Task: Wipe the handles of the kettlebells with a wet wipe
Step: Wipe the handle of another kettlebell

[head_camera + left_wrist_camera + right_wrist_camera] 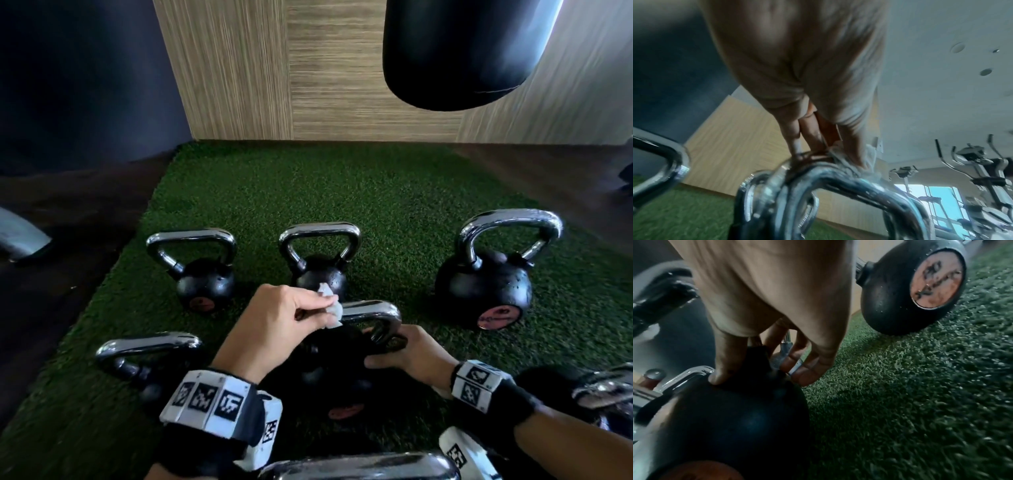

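Observation:
Several black kettlebells with chrome handles stand on green turf (394,205). My left hand (301,313) pinches a crumpled white wet wipe (331,306) and presses it on the top bar of the near middle kettlebell's handle (375,310). In the left wrist view the wet wipe (865,164) lies under my fingers (807,134) on the chrome handle (830,177). My right hand (394,349) grips the right leg of that handle where it meets the black ball (731,426); its fingers (805,369) curl round the chrome leg.
Three kettlebells stand in the far row, left (202,274), middle (320,263) and right (489,277). More handles lie near me at left (147,346), bottom (363,467) and right (606,387). A black punching bag (462,51) hangs at the top right. Exercise machines (978,170) stand beyond.

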